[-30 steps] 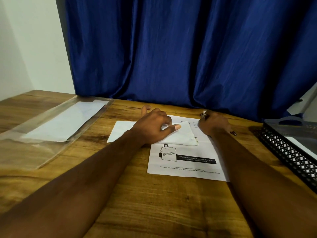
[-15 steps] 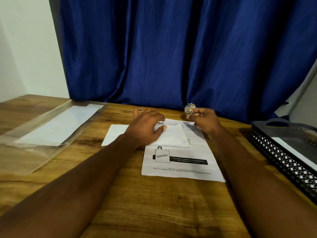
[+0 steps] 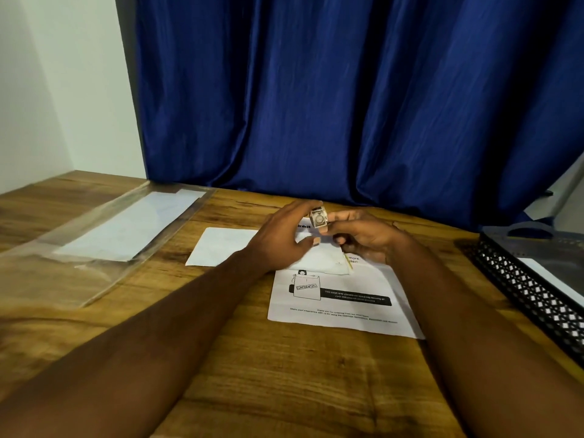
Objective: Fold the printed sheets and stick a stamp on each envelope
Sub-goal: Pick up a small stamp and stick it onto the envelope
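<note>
My right hand (image 3: 363, 238) pinches the stamp (image 3: 318, 218) over the envelope's (image 3: 221, 245) far edge, with my left hand (image 3: 284, 238) loose-fingered just beside it. I'd peel one corner slowly, then press it flat.

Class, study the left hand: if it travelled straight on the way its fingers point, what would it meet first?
Most likely the stamp pinched by the right hand. The left hand points straight at it; its top finger may touch it now, but depth is unclear.
</note>
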`<action>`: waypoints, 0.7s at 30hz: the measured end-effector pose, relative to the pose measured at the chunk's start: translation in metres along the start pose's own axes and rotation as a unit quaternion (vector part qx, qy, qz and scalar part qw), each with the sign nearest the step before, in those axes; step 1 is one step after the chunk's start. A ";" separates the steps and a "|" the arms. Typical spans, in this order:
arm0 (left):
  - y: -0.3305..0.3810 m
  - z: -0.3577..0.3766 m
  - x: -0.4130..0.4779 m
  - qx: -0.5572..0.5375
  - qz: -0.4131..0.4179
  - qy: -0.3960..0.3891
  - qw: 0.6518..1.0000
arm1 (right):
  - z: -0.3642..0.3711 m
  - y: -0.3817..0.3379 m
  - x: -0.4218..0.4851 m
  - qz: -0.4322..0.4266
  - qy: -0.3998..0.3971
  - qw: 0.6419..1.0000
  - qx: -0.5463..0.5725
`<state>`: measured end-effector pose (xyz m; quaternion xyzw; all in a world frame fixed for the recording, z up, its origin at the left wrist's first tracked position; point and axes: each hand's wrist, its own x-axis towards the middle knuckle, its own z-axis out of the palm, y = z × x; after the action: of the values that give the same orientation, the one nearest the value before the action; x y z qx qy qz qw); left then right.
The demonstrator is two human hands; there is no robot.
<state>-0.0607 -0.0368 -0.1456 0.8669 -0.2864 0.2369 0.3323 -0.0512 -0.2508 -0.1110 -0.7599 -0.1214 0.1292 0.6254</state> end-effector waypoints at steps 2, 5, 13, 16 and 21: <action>0.001 0.000 0.002 -0.011 0.010 0.019 1.000 | 0.001 0.000 0.000 -0.002 -0.010 1.000 0.002; 0.002 -0.002 0.003 -0.036 0.016 0.036 0.999 | 0.002 -0.002 -0.003 -0.007 -0.027 0.999 0.019; 0.000 -0.002 0.001 -0.068 -0.001 0.074 0.995 | 0.005 -0.014 -0.002 -0.055 0.052 0.995 -0.058; 0.000 -0.001 0.000 -0.063 -0.010 0.087 0.994 | 0.003 -0.014 0.000 -0.151 0.131 0.976 -0.084; -0.002 -0.002 0.000 -0.041 -0.020 0.081 0.996 | 0.011 -0.019 0.001 -0.269 0.109 0.931 -0.223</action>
<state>-0.0600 -0.0346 -0.1448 0.8360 -0.2507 0.2882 0.3940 -0.0546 -0.2365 -0.0944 -0.8278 -0.2784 -0.1581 0.4608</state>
